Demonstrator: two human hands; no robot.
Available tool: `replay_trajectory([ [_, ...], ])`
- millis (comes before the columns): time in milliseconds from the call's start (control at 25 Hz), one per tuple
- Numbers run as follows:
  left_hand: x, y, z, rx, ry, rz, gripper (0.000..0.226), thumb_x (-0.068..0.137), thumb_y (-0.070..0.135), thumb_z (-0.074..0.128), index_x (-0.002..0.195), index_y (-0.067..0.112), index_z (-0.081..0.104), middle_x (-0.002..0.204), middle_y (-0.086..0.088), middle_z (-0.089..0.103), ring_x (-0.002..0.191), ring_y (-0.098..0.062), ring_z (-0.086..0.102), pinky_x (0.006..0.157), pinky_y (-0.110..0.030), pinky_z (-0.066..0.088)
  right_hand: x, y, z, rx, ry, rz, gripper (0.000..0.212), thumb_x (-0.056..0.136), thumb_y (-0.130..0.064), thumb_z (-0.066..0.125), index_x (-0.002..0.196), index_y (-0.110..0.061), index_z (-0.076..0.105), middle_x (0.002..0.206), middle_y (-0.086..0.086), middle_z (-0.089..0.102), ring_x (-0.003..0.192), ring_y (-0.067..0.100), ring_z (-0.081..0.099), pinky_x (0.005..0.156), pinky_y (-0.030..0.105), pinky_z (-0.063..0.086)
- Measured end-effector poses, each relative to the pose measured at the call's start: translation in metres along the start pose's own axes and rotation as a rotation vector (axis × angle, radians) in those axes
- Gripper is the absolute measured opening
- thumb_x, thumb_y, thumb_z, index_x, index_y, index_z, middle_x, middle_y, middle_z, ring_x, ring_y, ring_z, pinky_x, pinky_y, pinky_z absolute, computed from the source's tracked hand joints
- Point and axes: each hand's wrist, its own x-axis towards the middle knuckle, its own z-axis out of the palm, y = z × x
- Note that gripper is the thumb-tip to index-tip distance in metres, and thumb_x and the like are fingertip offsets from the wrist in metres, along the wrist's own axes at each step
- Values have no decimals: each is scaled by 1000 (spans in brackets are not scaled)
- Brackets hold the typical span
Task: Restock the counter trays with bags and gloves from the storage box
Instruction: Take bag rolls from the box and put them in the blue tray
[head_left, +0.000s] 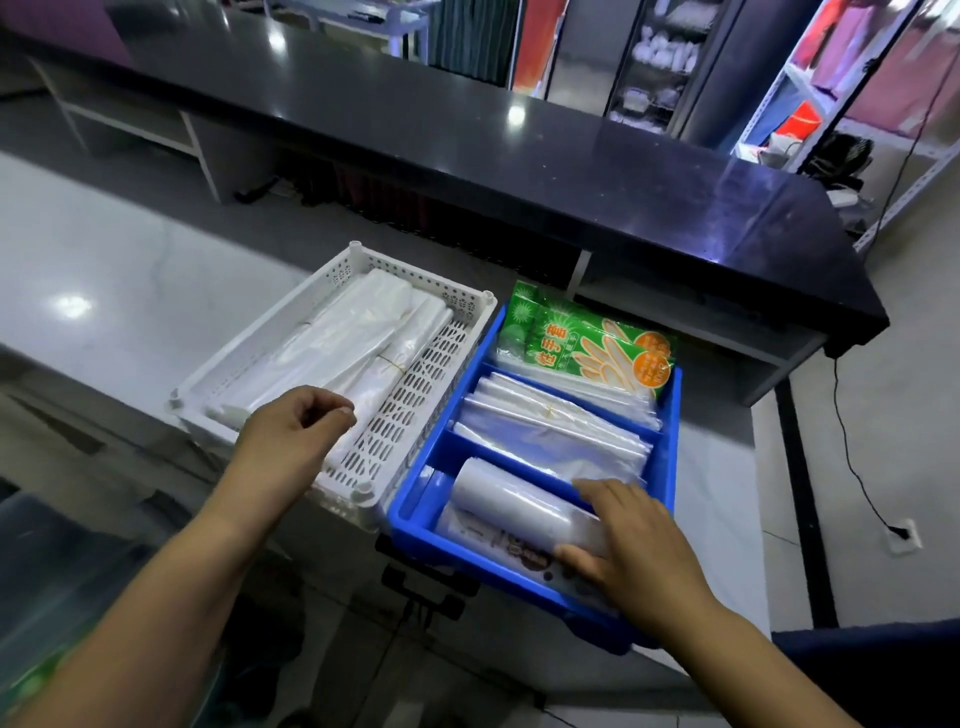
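A blue divided tray (670, 415) sits on the counter edge. Its far compartment holds green glove packets (587, 340), and the two middle ones hold flat clear bags (550, 434). In the nearest compartment lies a roll of clear bags (514, 506); my right hand (631, 545) lies over the roll's right end, fingers wrapped around it. To the left stands a white perforated basket (410, 415) with bundles of white plastic bags (343, 345). My left hand (293, 426) hovers over the basket's near edge, fingers loosely curled, holding nothing.
A long black counter (519, 135) runs across the back, with shelving (852, 104) at the far right. A clear storage box (57, 577) shows at the lower left. A black cable runs to a floor socket (904, 535) on the right.
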Motion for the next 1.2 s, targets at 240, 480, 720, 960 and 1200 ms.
replay_trajectory([
  [240, -10, -27, -92, 102, 158, 57, 18, 83, 16, 64, 70, 30, 65, 70, 7, 67, 56, 2, 58, 47, -12, 42, 44, -96, -9, 112, 103, -203, 56, 81, -33, 65, 132, -24, 45, 121, -1, 60, 112, 20, 54, 95, 32, 41],
  [480, -30, -102, -227, 148, 313, -90, 16, 82, 17, 64, 72, 29, 65, 75, 9, 68, 72, -7, 60, 61, -24, 44, 83, -243, 43, 138, -22, -445, 46, 83, -33, 63, 127, -25, 51, 115, -3, 63, 107, 17, 57, 91, 32, 44],
  [720, -52, -216, -353, 196, 359, -364, 12, 84, 16, 63, 77, 25, 64, 81, 1, 68, 76, -15, 61, 64, -28, 45, 103, -386, 150, 135, -288, -544, 29, 86, -34, 58, 113, -24, 60, 106, -3, 65, 102, 15, 58, 85, 31, 49],
  [960, -57, -317, -386, 365, 170, -575, 16, 85, 24, 61, 73, 35, 58, 83, 4, 68, 78, -17, 61, 69, -28, 45, 112, -447, 259, 109, -552, -392, 25, 85, -33, 58, 106, -21, 62, 104, -1, 66, 97, 14, 58, 81, 33, 51],
  [1200, -17, -440, -337, 516, -131, -669, 31, 86, 25, 55, 115, 18, 60, 120, -9, 64, 106, -26, 60, 80, -30, 48, 136, -450, 363, 19, -701, -375, 21, 84, -27, 56, 101, -17, 64, 103, 4, 67, 98, 21, 60, 76, 33, 48],
])
